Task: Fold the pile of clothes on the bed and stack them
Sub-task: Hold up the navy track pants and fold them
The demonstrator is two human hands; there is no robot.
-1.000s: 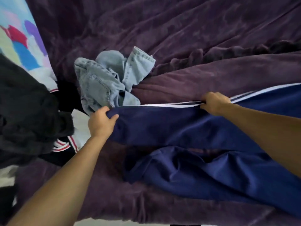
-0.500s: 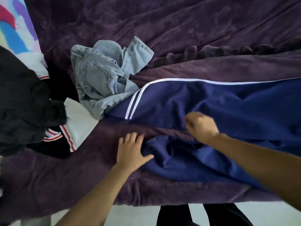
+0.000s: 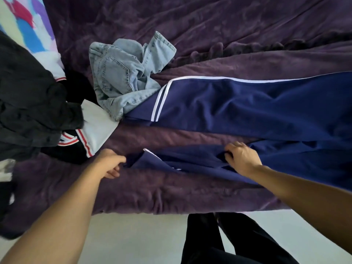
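Navy track pants [image 3: 247, 107] with white side stripes lie across the purple bedspread [image 3: 190, 25], legs pointing left. The far leg lies flat; the near leg [image 3: 181, 159] is bunched. My left hand [image 3: 110, 163] grips the near leg's cuff end with curled fingers. My right hand [image 3: 242, 157] pinches a fold of the same leg further right. Crumpled light blue jeans [image 3: 123, 73] lie just beyond the pants' cuffs. A heap of dark clothes [image 3: 28, 96] sits at the left, with a white garment with red stripes [image 3: 97, 126] under it.
A colourful pillow or sheet [image 3: 28, 25] shows at the top left. The bed's near edge [image 3: 171, 210] runs below my hands, with pale floor [image 3: 133, 241] and my dark-trousered legs [image 3: 219, 244] beneath it.
Both hands let go of the far leg, which now lies flat with its stripe showing. They moved toward me and took hold of the near leg, which is pulled out to the left.
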